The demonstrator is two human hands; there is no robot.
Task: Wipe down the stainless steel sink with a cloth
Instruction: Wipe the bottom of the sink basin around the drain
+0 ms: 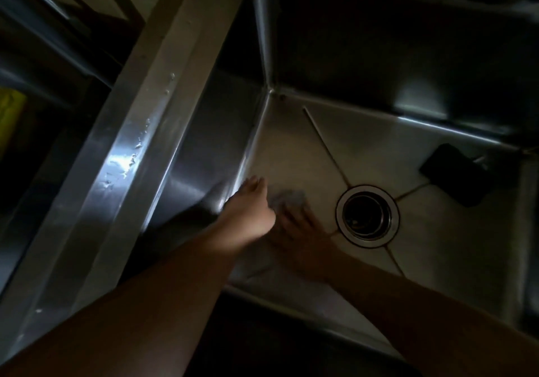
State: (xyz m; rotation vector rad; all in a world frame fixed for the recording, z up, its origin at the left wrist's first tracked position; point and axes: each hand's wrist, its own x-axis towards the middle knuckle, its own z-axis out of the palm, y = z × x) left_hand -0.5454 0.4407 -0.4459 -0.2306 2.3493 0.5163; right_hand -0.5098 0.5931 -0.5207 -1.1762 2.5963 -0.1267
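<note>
The deep stainless steel sink [364,143] fills the view, dimly lit. A small crumpled grey-blue cloth [288,195] lies on the sink floor, left of the round drain [367,216]. My right hand [300,231] lies over the cloth's near side with its fingers spread, pressing it onto the floor; the hand is motion-blurred. My left hand [248,210] reaches in beside it, fingers straight. Its fingertips are at the seam where the floor meets the left wall, and it holds nothing.
A black rectangular object [455,174] lies on the sink floor at the far right. The wide steel rim [131,155] on the left carries water drops. Beyond the rim is dark space with something yellow [11,114].
</note>
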